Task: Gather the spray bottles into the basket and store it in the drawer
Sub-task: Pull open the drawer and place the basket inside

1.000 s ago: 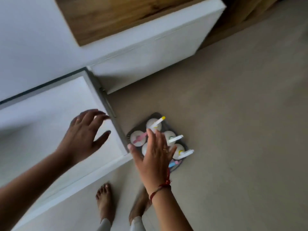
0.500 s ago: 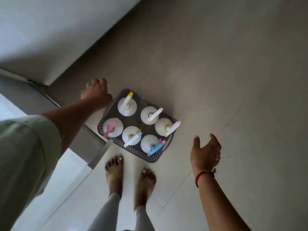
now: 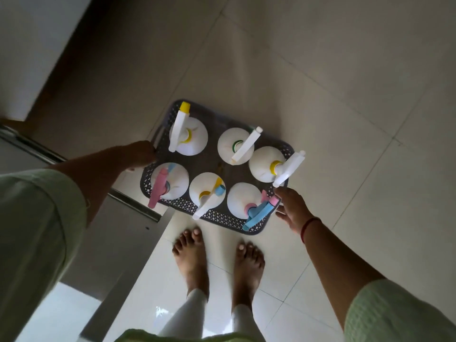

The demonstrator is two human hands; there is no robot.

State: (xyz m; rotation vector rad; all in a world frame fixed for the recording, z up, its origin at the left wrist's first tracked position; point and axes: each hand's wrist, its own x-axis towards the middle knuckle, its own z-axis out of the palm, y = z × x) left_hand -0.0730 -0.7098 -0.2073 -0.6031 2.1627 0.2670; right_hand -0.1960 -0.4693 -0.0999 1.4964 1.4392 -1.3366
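— Now, look at the basket (image 3: 222,219): sitting on the floor (image 3: 345,95), just ahead of two bare feet (image 3: 190,255), loaded with six spray bottles (image 3: 188,137). All upright, in two rows, triggers pointing every which way.

— Gathering finished, then?

— Judged so; no bottle to be seen outside it.

— And changed since half a second ago?

— Plenty. Take the left hand (image 3: 140,154): no longer hovering by the far corner, but curled shut on the handle at the basket's left end. Then the right hand (image 3: 291,211): hung well off to the side before, now brought in beside the right end. Fingers wide, palm turned toward the rim, just under a white trigger. Cannot tell whether touching yet.

— Meaning?

— Probably setting up a two-handed lift. Needs the right side gripped first, then kept level, or else risks tipping tall bottles against each other.

— Bound for where?

— Most likely the drawer (image 3: 61,304), pulled open at the lower left, pale inside, with its metal runner passing close by the basket's near-left corner. Looks bare as far as visible.

— Anything else around?

— Pale glossy tiles with thin grout lines, a darker shaded strip along a white cabinet (image 3: 24,45) at the upper left, and light green sleeves (image 3: 37,230) at both edges. Dim and slightly blurred toward the top.
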